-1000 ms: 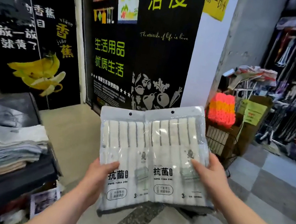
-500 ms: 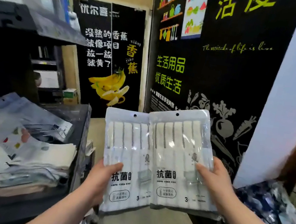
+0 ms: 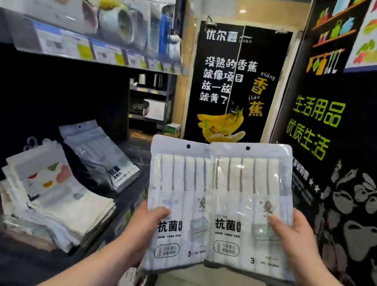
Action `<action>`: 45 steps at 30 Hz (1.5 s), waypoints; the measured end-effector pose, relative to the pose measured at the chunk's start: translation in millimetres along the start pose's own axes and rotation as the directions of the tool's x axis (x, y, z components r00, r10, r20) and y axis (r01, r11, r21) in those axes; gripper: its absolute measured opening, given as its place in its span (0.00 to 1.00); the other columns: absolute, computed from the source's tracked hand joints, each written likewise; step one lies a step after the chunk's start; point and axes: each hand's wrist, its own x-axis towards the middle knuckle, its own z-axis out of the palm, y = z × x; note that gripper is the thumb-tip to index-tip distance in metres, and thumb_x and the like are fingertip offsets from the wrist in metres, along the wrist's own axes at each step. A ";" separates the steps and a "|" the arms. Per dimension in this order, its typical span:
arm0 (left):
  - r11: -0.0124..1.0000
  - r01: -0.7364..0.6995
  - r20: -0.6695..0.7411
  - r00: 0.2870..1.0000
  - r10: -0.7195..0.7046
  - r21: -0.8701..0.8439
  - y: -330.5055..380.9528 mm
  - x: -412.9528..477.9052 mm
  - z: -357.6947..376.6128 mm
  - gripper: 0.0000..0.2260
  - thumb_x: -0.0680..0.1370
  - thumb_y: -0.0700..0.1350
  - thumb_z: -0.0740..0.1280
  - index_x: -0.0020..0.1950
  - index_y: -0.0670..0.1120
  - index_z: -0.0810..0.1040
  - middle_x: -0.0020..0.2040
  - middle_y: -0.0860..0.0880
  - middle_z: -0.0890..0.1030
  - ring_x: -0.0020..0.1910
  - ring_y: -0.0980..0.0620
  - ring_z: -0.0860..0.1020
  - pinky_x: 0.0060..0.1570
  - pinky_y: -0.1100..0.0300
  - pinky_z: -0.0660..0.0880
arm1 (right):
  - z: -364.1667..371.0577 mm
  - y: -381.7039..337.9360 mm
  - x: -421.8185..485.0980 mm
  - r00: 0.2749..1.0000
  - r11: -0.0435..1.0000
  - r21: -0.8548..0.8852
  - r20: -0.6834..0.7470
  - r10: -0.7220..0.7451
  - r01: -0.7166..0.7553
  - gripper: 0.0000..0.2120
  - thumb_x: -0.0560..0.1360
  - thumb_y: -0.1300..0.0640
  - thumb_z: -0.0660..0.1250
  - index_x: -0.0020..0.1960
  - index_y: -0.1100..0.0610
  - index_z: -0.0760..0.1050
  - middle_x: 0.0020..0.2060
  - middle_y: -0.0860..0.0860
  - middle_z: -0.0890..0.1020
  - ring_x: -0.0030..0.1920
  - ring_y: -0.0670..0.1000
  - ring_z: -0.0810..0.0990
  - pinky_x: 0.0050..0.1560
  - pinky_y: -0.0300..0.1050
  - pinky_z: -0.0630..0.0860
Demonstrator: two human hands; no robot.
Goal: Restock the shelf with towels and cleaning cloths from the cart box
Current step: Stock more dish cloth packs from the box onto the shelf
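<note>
Nearest, two bare forearms stretched forward. Left hand (image 3: 146,224) curled round the lower left edge of the left pack (image 3: 175,190), thumb on its front. Right hand (image 3: 294,244) gripping the lower right part of the right pack (image 3: 248,193) in the same way, thumb on the clear film, other fingers hidden behind. Both hands closed on towels, then, neither one free.

Two packs in total, one for each hand, held upright with the print facing the eyes and the right one lying a little over the edge of the left. Probably held so for comparing the labels and keeping the pair neat before placing. One hanging hole at the top of each and one "3" printed near the bottom of each, so likely three cloths inside each. Both in the air, just beside the right end of the lower shelf (image 3: 111,224), not yet on it.

Further left, on that shelf, one matching pack (image 3: 107,155) leaning in a clear holder, a likely sign of the proper place for the two new ones. Beside it, nearer, one stack of folded cloths (image 3: 56,199); too many layers for counting.

Above, an upper shelf (image 3: 98,52) with a row of price labels and blurred boxes. Farthest, one banana poster (image 3: 235,83), and to the right one black wall panel (image 3: 331,130) with green characters. No cart box in view.
</note>
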 end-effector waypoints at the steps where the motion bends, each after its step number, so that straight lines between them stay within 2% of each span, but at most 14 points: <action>1: 1.000 -0.012 -0.034 0.999 0.012 0.002 2.8 10.3 -4.2 0.11 0.75 0.32 0.62 0.53 0.45 0.76 0.45 0.37 0.84 0.44 0.38 0.82 0.50 0.40 0.79 | 10.2 4.3 11.9 1.000 1.000 0.015 0.020 0.000 0.000 0.11 0.75 0.64 0.66 0.55 0.54 0.72 0.51 0.56 0.82 0.50 0.58 0.81 0.56 0.59 0.76; 4: 0.998 -0.052 -0.144 0.988 0.047 -0.026 10.6 53.2 -17.0 0.11 0.74 0.31 0.62 0.51 0.44 0.77 0.39 0.40 0.84 0.39 0.41 0.82 0.47 0.43 0.79 | 45.3 11.9 53.8 0.996 0.998 0.056 0.081 -0.024 0.019 0.14 0.75 0.65 0.65 0.60 0.59 0.71 0.49 0.55 0.81 0.46 0.54 0.81 0.46 0.48 0.78; 8: 0.994 -0.097 -0.200 0.976 0.084 -0.056 23.6 120.3 -33.8 0.13 0.76 0.33 0.62 0.58 0.42 0.75 0.47 0.36 0.83 0.42 0.39 0.82 0.48 0.41 0.79 | 84.9 13.5 113.5 0.988 0.994 0.092 0.135 -0.074 0.062 0.14 0.75 0.67 0.65 0.59 0.57 0.71 0.46 0.51 0.81 0.43 0.49 0.80 0.35 0.37 0.78; 11: 0.989 -0.135 -0.227 0.967 0.119 -0.058 37.5 172.0 -47.1 0.11 0.77 0.34 0.63 0.58 0.43 0.74 0.48 0.39 0.83 0.41 0.42 0.83 0.40 0.51 0.81 | 113.9 8.2 164.4 0.980 0.989 0.124 0.170 -0.100 0.079 0.13 0.75 0.67 0.64 0.58 0.57 0.71 0.46 0.52 0.81 0.44 0.51 0.81 0.36 0.38 0.81; 14: 0.986 -0.154 -0.266 0.955 0.134 -0.056 51.6 217.1 -60.6 0.11 0.76 0.32 0.62 0.55 0.43 0.75 0.48 0.40 0.82 0.43 0.42 0.82 0.46 0.48 0.79 | 148.2 11.4 213.1 0.973 0.984 0.139 0.190 -0.133 0.108 0.12 0.75 0.68 0.64 0.57 0.57 0.71 0.48 0.55 0.81 0.43 0.52 0.81 0.37 0.36 0.80; 16: 0.986 -0.157 -0.296 0.946 0.133 -0.057 58.5 239.8 -70.8 0.11 0.76 0.31 0.61 0.48 0.46 0.75 0.45 0.42 0.82 0.40 0.44 0.82 0.46 0.48 0.78 | 170.7 19.1 237.9 0.971 0.983 0.143 0.190 -0.144 0.118 0.12 0.75 0.67 0.65 0.57 0.57 0.72 0.50 0.56 0.82 0.45 0.54 0.81 0.44 0.45 0.82; 20: 0.989 -0.061 -0.384 0.923 0.006 -0.131 64.4 274.0 -85.8 0.06 0.78 0.34 0.60 0.49 0.41 0.75 0.27 0.46 0.82 0.22 0.53 0.80 0.23 0.60 0.78 | 214.2 34.4 281.7 0.958 0.984 0.152 0.254 -0.135 0.098 0.15 0.73 0.65 0.69 0.58 0.58 0.73 0.51 0.57 0.82 0.51 0.59 0.81 0.56 0.59 0.77; 23: 0.996 -0.037 -0.430 0.903 -0.004 -0.086 71.2 291.5 -94.2 0.06 0.78 0.33 0.60 0.50 0.40 0.75 0.34 0.44 0.83 0.24 0.54 0.81 0.21 0.63 0.76 | 245.1 42.5 312.4 0.939 0.979 0.178 0.310 -0.150 0.098 0.18 0.69 0.62 0.71 0.58 0.58 0.73 0.50 0.56 0.81 0.48 0.56 0.80 0.52 0.55 0.77; 28: 0.993 -0.107 -0.649 0.753 0.111 0.045 74.1 318.2 -102.1 0.16 0.74 0.30 0.65 0.61 0.40 0.74 0.54 0.44 0.81 0.54 0.45 0.79 0.54 0.52 0.76 | 298.7 52.5 366.9 0.871 0.969 0.234 0.457 -0.179 0.077 0.13 0.75 0.67 0.65 0.56 0.54 0.71 0.46 0.51 0.81 0.43 0.48 0.80 0.39 0.35 0.79; 31: 0.996 -0.094 -0.722 0.689 0.070 0.007 69.0 333.7 -104.3 0.15 0.75 0.31 0.66 0.61 0.39 0.74 0.54 0.39 0.81 0.52 0.40 0.79 0.58 0.42 0.74 | 327.6 52.1 392.2 0.810 0.967 0.254 0.561 -0.174 0.032 0.12 0.75 0.68 0.65 0.49 0.51 0.72 0.44 0.50 0.81 0.41 0.49 0.80 0.40 0.40 0.81; 32: 0.996 -0.090 -0.752 0.657 0.054 -0.007 66.7 338.2 -104.4 0.14 0.75 0.31 0.66 0.60 0.37 0.74 0.52 0.39 0.80 0.58 0.37 0.62 0.61 0.40 0.70 | 336.3 51.0 401.7 0.784 0.967 0.254 0.596 -0.176 0.024 0.11 0.75 0.68 0.65 0.48 0.52 0.72 0.44 0.51 0.81 0.41 0.50 0.81 0.42 0.43 0.81; 33: 0.996 -0.086 -0.786 0.616 0.040 -0.017 62.4 343.3 -106.8 0.15 0.74 0.29 0.65 0.61 0.35 0.73 0.51 0.38 0.79 0.44 0.49 0.69 0.63 0.39 0.68 | 343.8 49.9 410.9 0.760 0.968 0.250 0.625 -0.178 0.021 0.11 0.75 0.68 0.65 0.48 0.52 0.72 0.45 0.52 0.81 0.42 0.52 0.81 0.45 0.47 0.81; 36: 0.996 -0.066 -0.840 0.542 -0.010 -0.054 50.6 351.0 -110.4 0.16 0.72 0.27 0.66 0.59 0.33 0.75 0.46 0.39 0.81 0.47 0.42 0.78 0.57 0.43 0.74 | 364.4 47.3 436.3 0.690 0.966 0.258 0.697 -0.194 0.011 0.11 0.75 0.67 0.66 0.50 0.51 0.72 0.47 0.53 0.81 0.45 0.53 0.81 0.48 0.52 0.79; 45: 0.998 0.017 -0.939 0.340 -0.055 -0.053 16.7 346.9 -104.5 0.13 0.71 0.28 0.66 0.52 0.40 0.78 0.41 0.42 0.81 0.39 0.44 0.79 0.36 0.56 0.76 | 410.3 43.5 460.9 0.451 0.951 0.296 0.863 -0.229 -0.085 0.12 0.75 0.68 0.64 0.50 0.51 0.73 0.46 0.51 0.82 0.43 0.52 0.82 0.42 0.47 0.81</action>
